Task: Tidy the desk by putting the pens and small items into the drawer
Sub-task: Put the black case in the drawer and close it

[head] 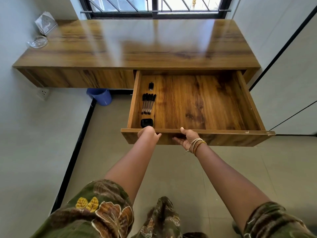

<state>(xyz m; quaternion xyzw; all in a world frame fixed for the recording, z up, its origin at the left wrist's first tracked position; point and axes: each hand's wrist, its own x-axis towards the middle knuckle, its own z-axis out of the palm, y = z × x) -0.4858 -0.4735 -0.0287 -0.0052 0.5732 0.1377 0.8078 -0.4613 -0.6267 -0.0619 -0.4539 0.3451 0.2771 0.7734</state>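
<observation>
The wooden drawer (223, 136) stands pulled far out from the desk (154, 48). Along its left side lie several black pens (148, 103) in a row, a small black USB-like item (151, 86) behind them and a black rounded case (146, 122) in front. My left hand (148, 133) grips the drawer's front edge just in front of the case. My right hand (187, 137) holds the same front panel further right, thumb on top, fingers under it; threads circle that wrist.
A glass dish (37, 41) and a clear stand (46, 23) sit at the desk's far left corner. A blue bucket (100, 96) is on the floor under the desk. A wall socket (43, 93) is at left, a barred window (154, 6) behind.
</observation>
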